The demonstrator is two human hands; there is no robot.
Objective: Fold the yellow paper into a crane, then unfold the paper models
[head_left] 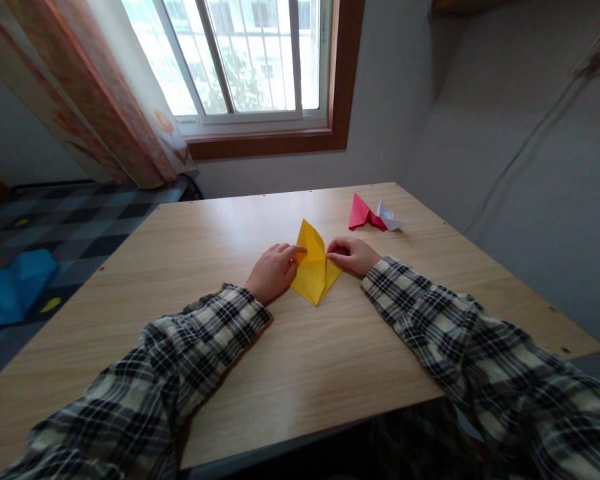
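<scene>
On the table, mid-surface: yellow folded paper, diamond-shaped, lying flat. Left hand at its left edge, fingers curled, tips pressing the paper. Right hand at its right edge, fingers bent, pinching the fold. Beyond it: red folded paper touching white folded paper.

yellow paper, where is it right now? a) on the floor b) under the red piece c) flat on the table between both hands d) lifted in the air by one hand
c: the yellow paper lies on the table, with the left hand and right hand touching its sides.
</scene>
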